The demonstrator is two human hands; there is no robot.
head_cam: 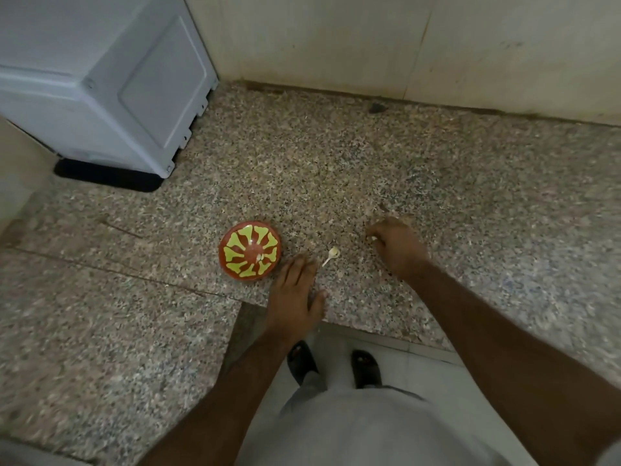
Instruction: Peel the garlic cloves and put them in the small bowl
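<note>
A small red bowl (250, 252) with a yellow-green pattern stands on the speckled granite counter (336, 169); a small pale piece lies inside it. A pale garlic clove with a thin stem (332, 254) lies on the counter right of the bowl. My left hand (295, 290) rests flat on the counter just right of the bowl, fingers straight. My right hand (396, 245) is curled on the counter farther right, and a small white bit shows at its fingertips; what it is cannot be told.
A white appliance (100, 82) on a black base stands at the back left. A tiled wall (403, 45) closes the back. The counter's front edge steps around my legs and sandalled feet (336, 368). A small dark object (378, 108) lies by the wall.
</note>
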